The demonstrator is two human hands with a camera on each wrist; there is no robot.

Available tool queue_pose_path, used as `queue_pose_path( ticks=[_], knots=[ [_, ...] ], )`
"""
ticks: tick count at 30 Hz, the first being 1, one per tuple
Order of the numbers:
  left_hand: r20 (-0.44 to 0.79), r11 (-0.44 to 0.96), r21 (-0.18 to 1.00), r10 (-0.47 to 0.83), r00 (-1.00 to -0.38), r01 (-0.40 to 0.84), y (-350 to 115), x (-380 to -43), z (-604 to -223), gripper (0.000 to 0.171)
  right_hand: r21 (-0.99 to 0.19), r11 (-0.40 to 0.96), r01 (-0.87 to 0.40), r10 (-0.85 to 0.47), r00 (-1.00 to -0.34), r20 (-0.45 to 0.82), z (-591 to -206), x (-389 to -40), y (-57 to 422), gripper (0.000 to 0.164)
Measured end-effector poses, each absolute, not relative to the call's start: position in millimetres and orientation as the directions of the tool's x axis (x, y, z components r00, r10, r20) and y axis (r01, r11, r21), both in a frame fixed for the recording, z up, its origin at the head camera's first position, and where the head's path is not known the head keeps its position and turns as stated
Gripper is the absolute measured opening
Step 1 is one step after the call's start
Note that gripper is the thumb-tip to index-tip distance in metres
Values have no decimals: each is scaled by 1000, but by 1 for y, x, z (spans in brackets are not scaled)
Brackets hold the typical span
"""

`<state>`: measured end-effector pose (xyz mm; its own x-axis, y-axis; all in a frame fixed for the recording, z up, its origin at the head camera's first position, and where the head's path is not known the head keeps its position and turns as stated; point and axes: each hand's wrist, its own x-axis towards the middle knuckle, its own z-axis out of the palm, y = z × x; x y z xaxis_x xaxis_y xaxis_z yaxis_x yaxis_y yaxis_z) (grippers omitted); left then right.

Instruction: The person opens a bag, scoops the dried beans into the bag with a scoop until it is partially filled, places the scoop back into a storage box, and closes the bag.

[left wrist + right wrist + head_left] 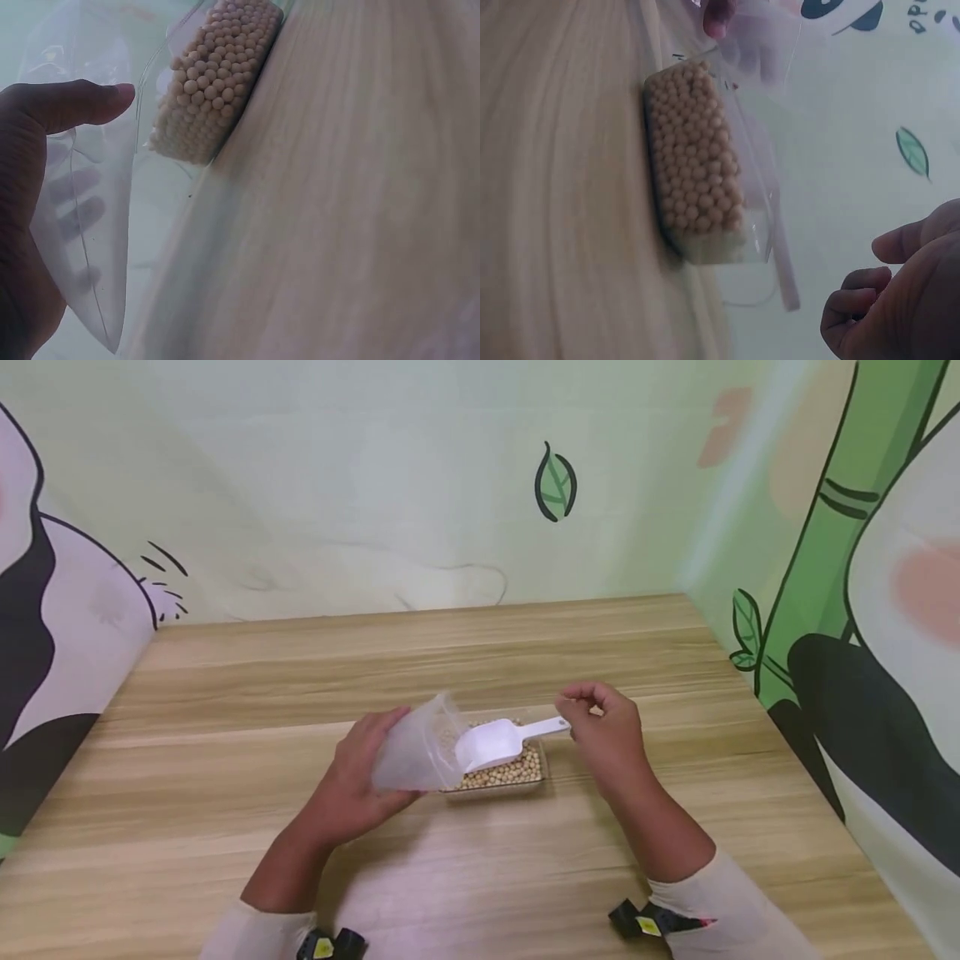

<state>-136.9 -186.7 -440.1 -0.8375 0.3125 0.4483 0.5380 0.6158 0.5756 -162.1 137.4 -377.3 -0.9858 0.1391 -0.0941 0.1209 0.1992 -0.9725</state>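
Observation:
In the head view, a white plastic scoop [491, 745] lies tilted over a clear rectangular container [546, 764] full of small round beige beans [694, 169]. My left hand [356, 781] grips a clear plastic bag [412, 752] from its left side, with the bag's mouth facing the scoop. The thumb is on the near face of the bag in the left wrist view, and the other fingers show blurred through the film. My right hand [609, 731] hovers by the end of the scoop's handle [786, 266], fingers loosely bent. A gap separates them in the right wrist view.
Container, bag and hands are over a wood-grain table [247, 693]. A painted wall [360, 510] rises along its back edge, with another wall on the right. Black wrist cameras [637, 920] are strapped to both sleeves.

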Motion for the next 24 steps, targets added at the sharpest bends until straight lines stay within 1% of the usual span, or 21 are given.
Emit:
queue_pose_path(
  ticks=[3,6,9,12,14,16,18,21,24],
  knots=[
    [457,621,564,314,-832,544,-187,-138,-441,99,-982,113,155,152,-979,-137,-382,-166,147,25],
    [465,615,566,312,-829,549,-188,-138,-443,99,-977,43,211,121,-971,-204,-386,-170,154,31],
    [485,614,550,317,-815,566,-188,-138,-446,98,-955,-3,295,39,-955,-295,-393,-174,157,32],
    [499,606,543,323,-804,581,-189,-139,-447,96,-926,-10,376,-49,-926,-375,-401,-177,158,30],
    [507,596,543,329,-797,592,-187,-139,-448,94,-910,-8,414,-98,-906,-411,-407,-179,159,33],
    [513,587,542,335,-790,601,-185,-139,-449,93,-904,2,427,-134,-896,-423,-412,-179,159,37],
    [526,590,528,338,-780,611,-183,-138,-450,92,-909,-8,418,-174,-895,-410,-416,-180,159,36],
    [548,601,502,335,-767,622,-183,-138,-451,93,-924,-50,378,-226,-906,-359,-419,-180,156,26],
    [565,608,486,329,-756,628,-185,-139,-452,93,-934,-95,344,-240,-919,-314,-420,-181,153,13]
  ],
)
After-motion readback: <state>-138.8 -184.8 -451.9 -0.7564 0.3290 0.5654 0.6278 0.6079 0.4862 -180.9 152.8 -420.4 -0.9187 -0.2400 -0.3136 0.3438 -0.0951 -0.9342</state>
